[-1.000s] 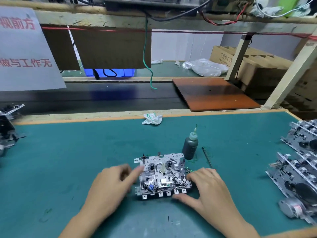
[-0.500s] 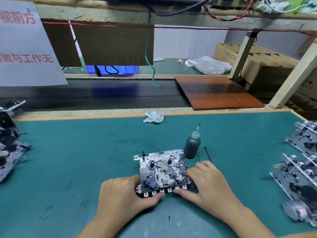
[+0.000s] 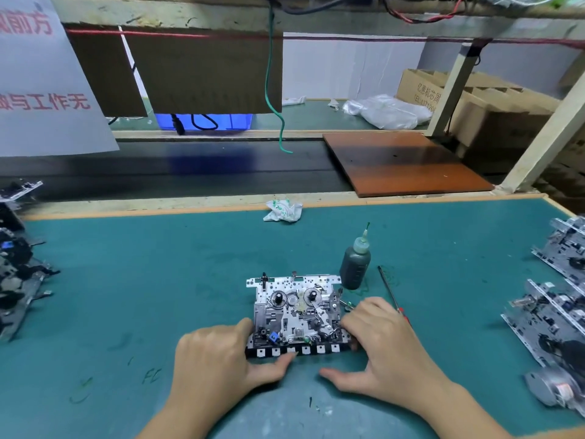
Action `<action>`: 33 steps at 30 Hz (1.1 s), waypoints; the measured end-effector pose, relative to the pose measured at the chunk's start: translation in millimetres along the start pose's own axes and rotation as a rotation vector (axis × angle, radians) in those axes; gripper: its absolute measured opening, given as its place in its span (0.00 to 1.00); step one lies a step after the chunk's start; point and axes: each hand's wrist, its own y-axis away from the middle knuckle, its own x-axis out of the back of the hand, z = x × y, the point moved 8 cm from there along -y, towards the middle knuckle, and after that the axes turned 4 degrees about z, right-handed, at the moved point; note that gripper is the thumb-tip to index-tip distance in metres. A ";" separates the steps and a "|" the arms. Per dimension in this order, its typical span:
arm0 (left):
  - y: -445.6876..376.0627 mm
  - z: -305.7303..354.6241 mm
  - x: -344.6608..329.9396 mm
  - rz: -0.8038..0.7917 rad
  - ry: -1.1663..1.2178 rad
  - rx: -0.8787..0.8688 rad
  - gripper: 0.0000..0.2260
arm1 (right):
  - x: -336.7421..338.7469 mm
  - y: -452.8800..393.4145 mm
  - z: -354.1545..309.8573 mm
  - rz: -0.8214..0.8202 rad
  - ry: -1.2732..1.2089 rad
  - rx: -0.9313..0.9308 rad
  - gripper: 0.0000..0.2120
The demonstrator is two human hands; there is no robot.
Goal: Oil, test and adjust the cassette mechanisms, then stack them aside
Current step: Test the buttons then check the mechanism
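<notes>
A metal cassette mechanism (image 3: 297, 315) lies flat on the green mat (image 3: 142, 280), its row of black-and-white keys facing me. My left hand (image 3: 218, 359) holds its front left corner, with the thumb pressed against the key row and the fingers at the left edge. My right hand (image 3: 386, 346) has its fingers curled over the mechanism's right end, while its thumb lies stretched out on the mat, apart from the keys. A dark oil bottle (image 3: 354, 267) with a needle tip stands upright just behind the mechanism's right corner.
A thin red-handled screwdriver (image 3: 391, 293) lies right of the bottle. Several mechanisms (image 3: 554, 318) are stacked at the right edge and more (image 3: 15, 274) at the left. A crumpled wrapper (image 3: 281, 210) sits at the mat's far edge, before a dark conveyor (image 3: 190, 169) with an orange board (image 3: 402, 163).
My left hand slid from the mechanism's left side to its front corner, thumb now on the keys. My right thumb came off the key row onto the mat.
</notes>
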 end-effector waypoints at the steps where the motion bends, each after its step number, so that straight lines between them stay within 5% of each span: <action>1: -0.1 0.1 0.1 -0.001 0.001 -0.005 0.25 | 0.1 0.4 -0.2 0.001 0.002 0.003 0.25; 10: -2.6 1.9 2.5 -0.037 0.153 -0.094 0.34 | 1.4 6.3 -0.4 0.099 0.063 -0.019 0.21; 20: 0.7 9.9 -1.5 -0.094 0.187 -0.143 0.27 | 4.8 4.2 1.1 0.151 0.164 -0.167 0.25; 33: 4.6 -8.1 -7.0 -0.124 0.069 0.124 0.29 | 0.3 4.3 -2.1 0.044 -0.016 -0.041 0.22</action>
